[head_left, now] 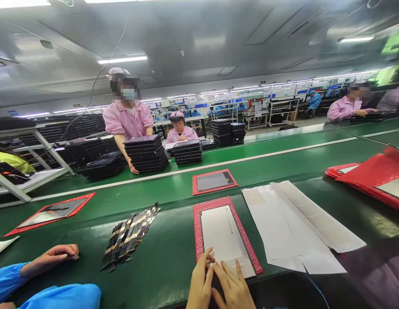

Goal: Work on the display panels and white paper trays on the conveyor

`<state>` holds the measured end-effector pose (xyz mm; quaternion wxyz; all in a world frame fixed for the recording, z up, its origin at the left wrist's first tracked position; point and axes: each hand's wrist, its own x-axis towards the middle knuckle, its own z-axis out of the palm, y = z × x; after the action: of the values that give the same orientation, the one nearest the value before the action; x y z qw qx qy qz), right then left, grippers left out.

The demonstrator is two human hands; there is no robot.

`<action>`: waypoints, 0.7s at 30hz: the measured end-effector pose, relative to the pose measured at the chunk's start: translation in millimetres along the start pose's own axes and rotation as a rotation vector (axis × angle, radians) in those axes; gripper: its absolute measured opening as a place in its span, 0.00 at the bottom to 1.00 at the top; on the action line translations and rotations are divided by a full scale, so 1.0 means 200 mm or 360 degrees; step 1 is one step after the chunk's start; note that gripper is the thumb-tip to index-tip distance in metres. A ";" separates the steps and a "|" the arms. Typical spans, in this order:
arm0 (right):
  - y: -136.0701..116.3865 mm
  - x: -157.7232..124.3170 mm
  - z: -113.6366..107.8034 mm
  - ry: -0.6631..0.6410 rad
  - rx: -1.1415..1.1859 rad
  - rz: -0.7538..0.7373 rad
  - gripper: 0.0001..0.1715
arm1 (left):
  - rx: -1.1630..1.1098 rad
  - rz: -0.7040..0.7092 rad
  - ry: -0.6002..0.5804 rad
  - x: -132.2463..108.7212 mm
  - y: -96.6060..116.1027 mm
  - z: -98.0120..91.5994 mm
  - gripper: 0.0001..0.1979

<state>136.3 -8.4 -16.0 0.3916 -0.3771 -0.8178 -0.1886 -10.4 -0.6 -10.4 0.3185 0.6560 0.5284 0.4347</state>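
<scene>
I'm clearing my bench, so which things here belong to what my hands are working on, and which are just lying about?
In hand: red-framed panel, with left hand and right hand resting on its near end.
Lying about: fan of black-and-gold strips, white paper sheets, second red-framed panel on the belt, stack of red trays.

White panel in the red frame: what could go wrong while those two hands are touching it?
Bare fingertips of the left hand and right hand rest on the white panel, so they might leave smudges.
The red frame lies close to the near edge of the bench; a push could slide it off.
The loose white sheets beside it could get knocked.
</scene>
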 end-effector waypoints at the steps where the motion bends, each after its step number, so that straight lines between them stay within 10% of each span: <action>1: 0.02 -0.01 -0.01 -0.0037 0.0015 0.0007 0.21 | 0.0002 -0.0002 0.0008 0.00 -0.01 0.00 0.21; 11: 0.31 -0.16 0.00 -0.0342 -0.0299 0.0495 0.29 | -0.0008 -0.0038 0.0175 0.00 0.00 0.04 0.23; 21: 0.04 0.19 0.29 -0.0192 0.0413 0.0431 0.19 | 0.0197 0.0123 0.0426 0.00 0.17 -0.07 0.20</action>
<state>97.1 49.3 -22.7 0.4090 -0.4407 -0.7991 -0.0043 -9.9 -8.7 25.2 0.1872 0.6303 0.5664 0.4969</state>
